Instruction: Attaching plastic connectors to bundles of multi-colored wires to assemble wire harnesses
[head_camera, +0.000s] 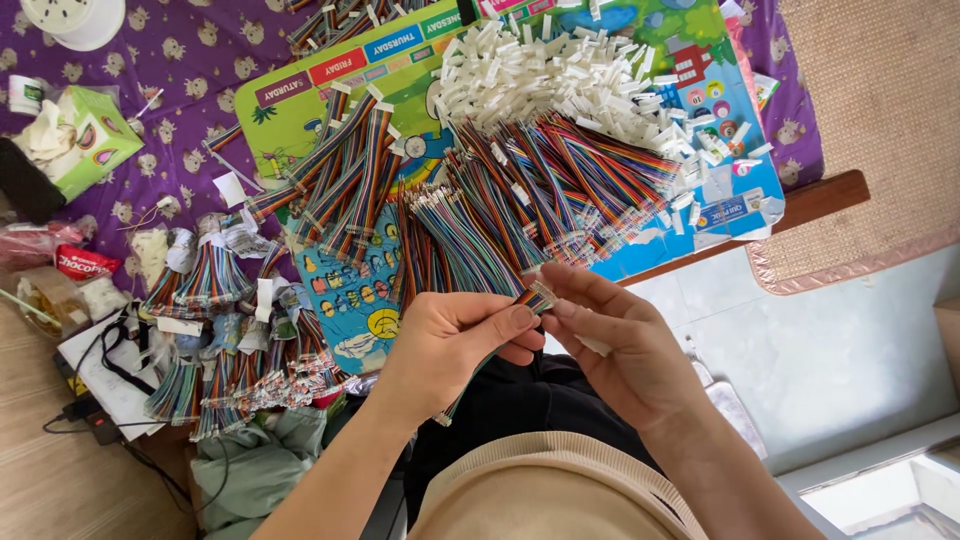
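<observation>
Below the camera, both forearms are rising from the bottom edge and meeting at the middle of the view. The left hand (445, 345) is curling palm-down, its thumb and forefinger pinching a short rainbow-coloured ribbon cable (497, 352) whose loose end is trailing down past the wrist toward the dark lap. The right hand (620, 350) is facing it, fingers bent, its fingertips (560, 285) closing on the small white plastic connector (542, 292) at the cable's upper end; whether the connector is already seated on the wires is hard to tell, since the fingers are covering the join. So one cable is sitting between two hands, just in front of the worktop (825, 195) edge.

Behind them, a colourful printed children's mat (300, 110) is lying on a purple patterned cloth (190, 60). On it, one loose heap of white connectors (545, 70) is spreading, too many to count, and roughly five fanned bundles of rainbow cables (560, 175) are lying beside it. Several more banded cable bundles (215, 275) are piling up at the left. One green tissue box (95, 140) is standing near the far left corner.
</observation>
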